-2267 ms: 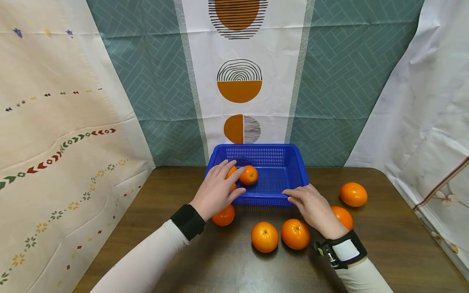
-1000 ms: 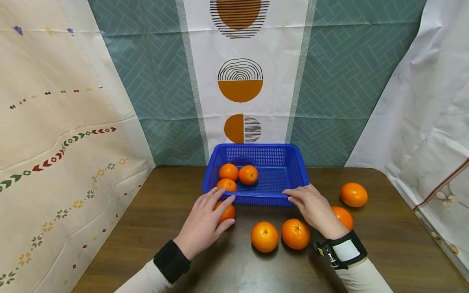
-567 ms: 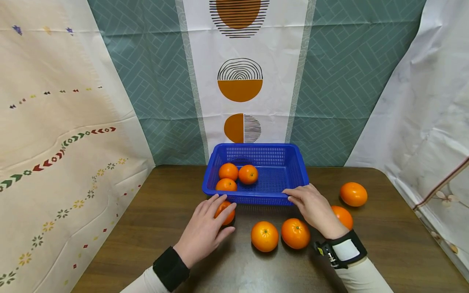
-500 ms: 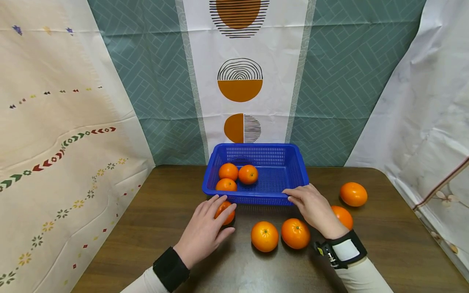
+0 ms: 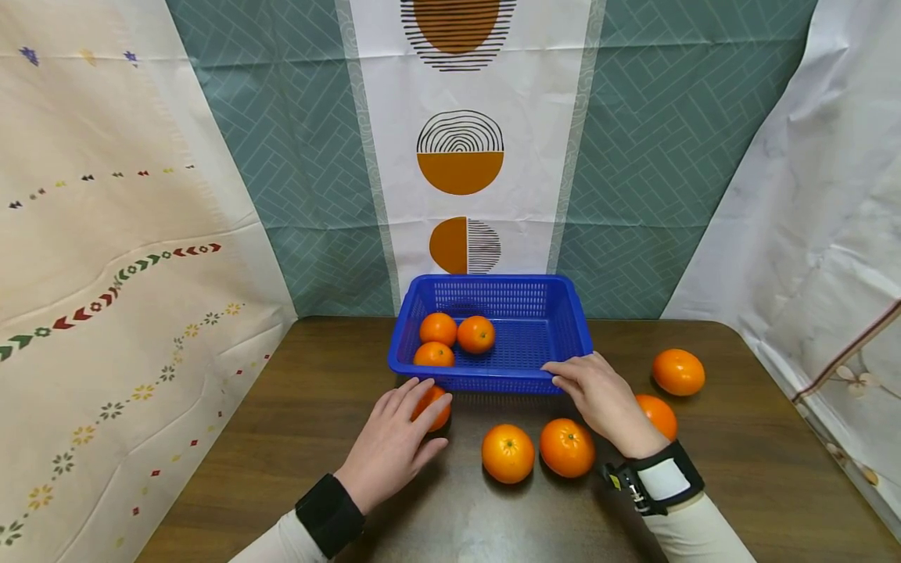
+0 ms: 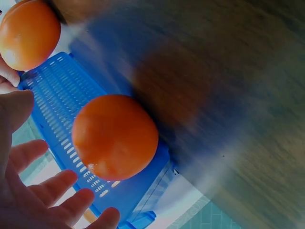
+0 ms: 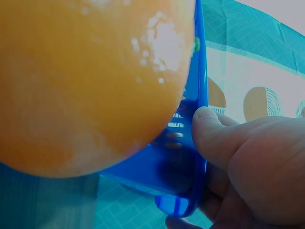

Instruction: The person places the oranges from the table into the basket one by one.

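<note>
My left hand (image 5: 390, 446) is held with fingers spread over an orange (image 5: 438, 416) on the table, just in front of the basket's left corner. In the left wrist view this orange (image 6: 115, 137) sits apart from the fingertips (image 6: 108, 217), and nothing is held. At the basket's front right, my right hand (image 5: 598, 399) pinches the rim of the blue plastic basket (image 5: 493, 377). Its thumb (image 7: 207, 124) lies on one side of the rim, with fingers behind, in the right wrist view. Inside the basket, three oranges (image 5: 476, 335) are grouped at the left.
Two oranges (image 5: 507, 453) stand side by side in front of the basket. Another orange (image 5: 658, 416) is partly hidden behind the right hand, and one orange (image 5: 679, 372) lies farther right. Patterned cloth (image 5: 633, 156) hangs behind the wooden table (image 5: 317, 352).
My left hand has drawn back from over the basket's left side to above the orange in front of it, then barely moved. The right hand stays on the rim.
</note>
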`<state>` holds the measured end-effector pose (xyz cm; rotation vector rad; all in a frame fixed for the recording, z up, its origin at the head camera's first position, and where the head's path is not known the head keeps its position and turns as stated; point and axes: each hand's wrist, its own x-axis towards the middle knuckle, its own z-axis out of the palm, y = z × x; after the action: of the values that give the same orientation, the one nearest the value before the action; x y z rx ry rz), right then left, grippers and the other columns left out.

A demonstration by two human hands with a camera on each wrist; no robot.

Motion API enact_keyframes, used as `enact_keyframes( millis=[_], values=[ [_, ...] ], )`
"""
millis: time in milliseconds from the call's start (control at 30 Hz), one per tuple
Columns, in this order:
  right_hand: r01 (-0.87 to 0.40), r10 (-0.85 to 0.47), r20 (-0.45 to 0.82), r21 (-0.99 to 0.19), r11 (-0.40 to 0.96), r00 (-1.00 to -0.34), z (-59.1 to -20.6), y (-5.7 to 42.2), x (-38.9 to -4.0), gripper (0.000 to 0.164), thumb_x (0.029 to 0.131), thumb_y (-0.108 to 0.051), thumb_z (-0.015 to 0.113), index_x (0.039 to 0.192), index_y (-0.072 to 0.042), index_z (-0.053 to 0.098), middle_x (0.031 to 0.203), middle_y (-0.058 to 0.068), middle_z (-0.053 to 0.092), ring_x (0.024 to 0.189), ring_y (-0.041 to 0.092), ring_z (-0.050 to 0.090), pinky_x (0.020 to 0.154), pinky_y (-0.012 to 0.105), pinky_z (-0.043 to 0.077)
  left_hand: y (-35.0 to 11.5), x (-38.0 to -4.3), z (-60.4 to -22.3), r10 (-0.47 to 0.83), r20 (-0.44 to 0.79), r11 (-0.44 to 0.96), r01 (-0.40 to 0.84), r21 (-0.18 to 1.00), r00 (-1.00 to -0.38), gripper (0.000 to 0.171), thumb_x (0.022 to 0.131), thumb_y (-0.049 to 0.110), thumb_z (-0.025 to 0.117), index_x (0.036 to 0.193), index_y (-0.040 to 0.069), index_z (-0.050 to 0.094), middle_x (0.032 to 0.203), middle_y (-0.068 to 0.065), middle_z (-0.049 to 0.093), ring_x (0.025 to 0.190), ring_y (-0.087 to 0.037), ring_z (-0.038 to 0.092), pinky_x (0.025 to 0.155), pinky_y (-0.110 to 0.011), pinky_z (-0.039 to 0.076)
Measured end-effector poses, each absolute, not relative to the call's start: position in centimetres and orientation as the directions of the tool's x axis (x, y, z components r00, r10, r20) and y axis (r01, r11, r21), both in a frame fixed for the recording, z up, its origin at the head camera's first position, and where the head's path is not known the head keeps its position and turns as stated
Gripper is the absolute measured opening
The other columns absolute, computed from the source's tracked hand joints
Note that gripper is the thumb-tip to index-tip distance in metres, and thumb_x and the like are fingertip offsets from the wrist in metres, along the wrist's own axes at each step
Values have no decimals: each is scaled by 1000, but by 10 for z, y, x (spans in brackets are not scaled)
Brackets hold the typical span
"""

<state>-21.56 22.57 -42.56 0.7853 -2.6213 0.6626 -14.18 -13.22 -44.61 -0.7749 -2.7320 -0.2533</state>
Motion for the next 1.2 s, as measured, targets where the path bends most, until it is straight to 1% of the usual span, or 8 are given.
enact_keyframes(
  millis=[200,333,467,733,967,1200],
  values=[
    [-578,-428,425,-336,744,-798,-425,225,-215,24,103,-4,76,126,-9,81,111,7,81,107,32,70,98,54,57,-135,-146,-450,487,323,842,534,72,-812,65,102,42,81,161,23,58,165,-16,50,153,-42,45,120,-65,41],
    [-580,-429,427,-337,742,-796,-424,225,-215,24,103,-4,76,126,-8,81,112,8,81,108,32,70,100,55,57,-137,-148,-454,494,333,839,540,59,-803,65,102,41,82,159,22,59,165,-17,50,152,-42,46,119,-65,42],
    [-578,-427,425,-342,741,-798,-424,225,-215,24,103,-4,76,126,-8,81,112,7,81,107,32,70,99,54,57,-137,-151,-455,496,328,842,538,46,-804,65,102,42,81,159,22,59,164,-17,51,151,-42,46,119,-65,43],
    [-568,-421,414,-347,746,-807,-422,225,-215,23,103,-4,76,126,-9,82,110,7,81,108,32,68,97,53,58,-138,-155,-456,496,321,840,540,59,-807,66,101,41,83,159,21,60,162,-18,52,149,-44,48,118,-67,42],
    [-559,-417,406,-350,751,-813,-423,225,-215,24,104,-5,76,126,-9,81,111,7,81,108,32,69,99,55,58,-138,-158,-458,501,319,844,536,28,-805,67,100,42,83,159,22,59,160,-18,53,145,-44,51,118,-66,43],
    [-556,-412,406,-353,753,-816,-423,225,-214,24,104,-5,76,126,-9,81,112,7,81,109,32,69,99,55,58,-137,-162,-462,513,334,837,547,9,-791,69,98,41,86,159,19,60,158,-17,55,142,-43,53,116,-65,46]
  ],
)
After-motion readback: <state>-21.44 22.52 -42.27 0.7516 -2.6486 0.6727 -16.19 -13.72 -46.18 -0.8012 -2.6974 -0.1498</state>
